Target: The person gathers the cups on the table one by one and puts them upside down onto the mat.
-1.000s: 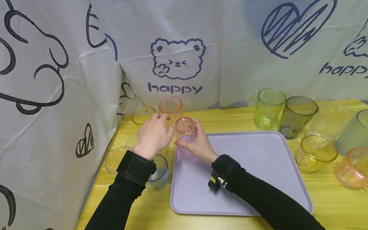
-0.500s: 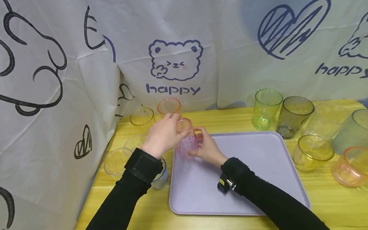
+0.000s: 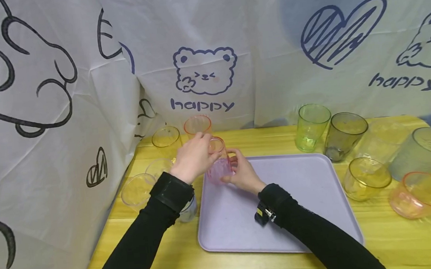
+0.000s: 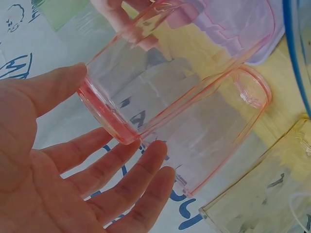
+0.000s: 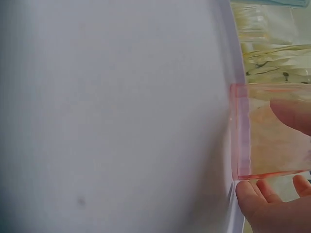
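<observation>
A pink cup (image 3: 218, 164) stands mouth down at the far left corner of the lilac tray (image 3: 284, 214), its thick base up. My left hand (image 3: 193, 157) pinches that base; in the left wrist view the thumb and fingertips lie on opposite sides of the pink base (image 4: 109, 119). My right hand (image 3: 243, 172) curls around the cup's lower right side. The right wrist view has the cup's rim (image 5: 240, 131) at the tray edge, one right fingertip overlapping the cup wall and others along its side. Just behind stands another pink cup (image 3: 198, 123) with a red rim, partly hidden.
On the left, a yellow cup (image 3: 166, 141), a clear cup (image 3: 137, 192) and a blue cup (image 3: 188, 211) stand near my left arm. Along the right are a green cup (image 3: 312, 128), a grey cup (image 3: 344, 136), a bluish cup (image 3: 425, 152), an amber cup (image 3: 366, 179) and an orange cup (image 3: 421, 195).
My left hand has moved right and down onto the base of the pink cup. My right hand has shifted to the right, loosening around its lower side. The last half second shows little motion.
</observation>
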{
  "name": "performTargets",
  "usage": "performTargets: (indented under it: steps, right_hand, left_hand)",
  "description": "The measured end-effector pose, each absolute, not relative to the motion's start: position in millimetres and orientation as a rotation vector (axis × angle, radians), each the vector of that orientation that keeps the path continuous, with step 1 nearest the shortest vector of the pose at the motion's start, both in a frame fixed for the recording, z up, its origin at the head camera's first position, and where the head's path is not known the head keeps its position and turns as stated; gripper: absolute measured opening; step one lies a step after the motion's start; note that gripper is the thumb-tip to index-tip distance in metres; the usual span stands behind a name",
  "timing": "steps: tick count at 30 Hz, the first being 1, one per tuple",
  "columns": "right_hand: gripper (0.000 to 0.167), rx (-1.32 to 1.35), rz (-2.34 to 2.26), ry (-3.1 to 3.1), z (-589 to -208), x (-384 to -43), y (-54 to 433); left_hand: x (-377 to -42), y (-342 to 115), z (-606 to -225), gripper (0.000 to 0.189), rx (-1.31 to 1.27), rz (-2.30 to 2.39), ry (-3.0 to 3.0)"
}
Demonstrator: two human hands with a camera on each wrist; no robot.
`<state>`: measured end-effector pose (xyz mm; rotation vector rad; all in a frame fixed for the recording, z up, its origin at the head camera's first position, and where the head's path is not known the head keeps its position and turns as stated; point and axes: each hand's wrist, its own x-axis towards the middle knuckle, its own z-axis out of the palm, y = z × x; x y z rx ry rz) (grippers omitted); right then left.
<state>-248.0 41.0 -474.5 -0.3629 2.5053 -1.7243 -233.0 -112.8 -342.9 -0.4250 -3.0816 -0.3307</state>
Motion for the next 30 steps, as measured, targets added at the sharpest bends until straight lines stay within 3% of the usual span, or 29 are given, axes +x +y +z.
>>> performTargets:
  steps: [9,20,30]
  right_hand:
    - [0.085,-0.324,-1.806,2.435,-465.1,-238.8,55.4]
    - [0.074,-0.336,-2.029,2.298,-445.1,-219.4,78.2]
    - [0.051,-0.139,-2.27,1.957,-424.6,-209.6,81.9]
  left_hand:
    - [-227.0,-115.0,-344.4,0.058,-0.448,-0.335,-3.019]
    - [-212.4,-120.0,-341.1,0.057,-0.479,-0.46,-2.841]
    - [-205.6,-137.0,-332.7,0.055,-0.44,-0.496,-2.792]
